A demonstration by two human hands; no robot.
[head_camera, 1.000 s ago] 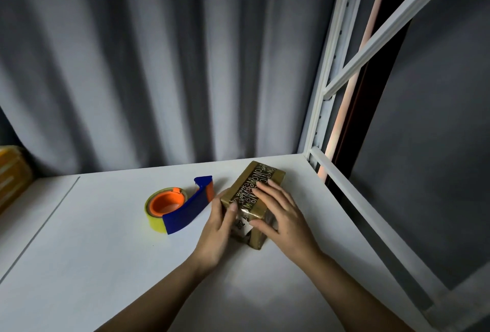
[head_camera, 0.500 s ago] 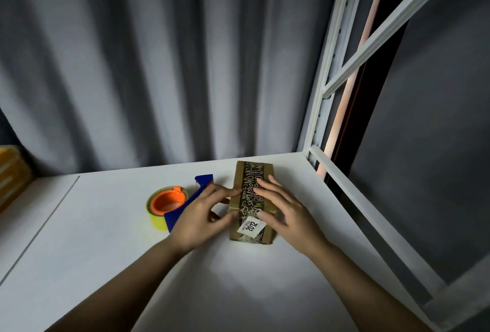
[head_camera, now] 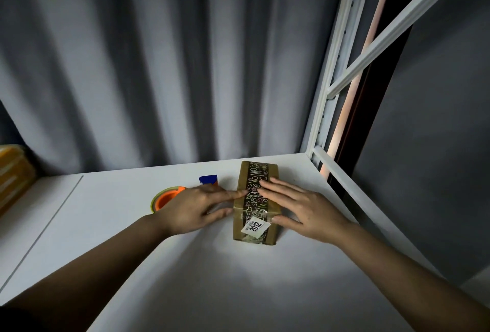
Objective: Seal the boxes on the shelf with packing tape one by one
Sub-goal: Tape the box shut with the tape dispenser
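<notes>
A small brown cardboard box (head_camera: 256, 191) lies on the white shelf (head_camera: 212, 278), with a dark printed tape strip along its top and a white label reading 2012 near its front end. My right hand (head_camera: 302, 208) rests flat on the box's top and right side, fingers straight. My left hand (head_camera: 196, 208) touches the box's left edge with straight fingers. A tape dispenser (head_camera: 169, 196) with an orange core and a blue handle sits just left of the box, partly hidden behind my left hand.
A grey curtain (head_camera: 159, 66) hangs behind the shelf. The white metal shelf frame (head_camera: 331, 87) rises at the right, its rail running along the shelf's right edge. A yellow object (head_camera: 13, 169) sits at the far left.
The box has been turned from a diagonal to lie straight, lengthwise away from me. My left hand slid from its near end to its left side; my right hand stayed on top.
</notes>
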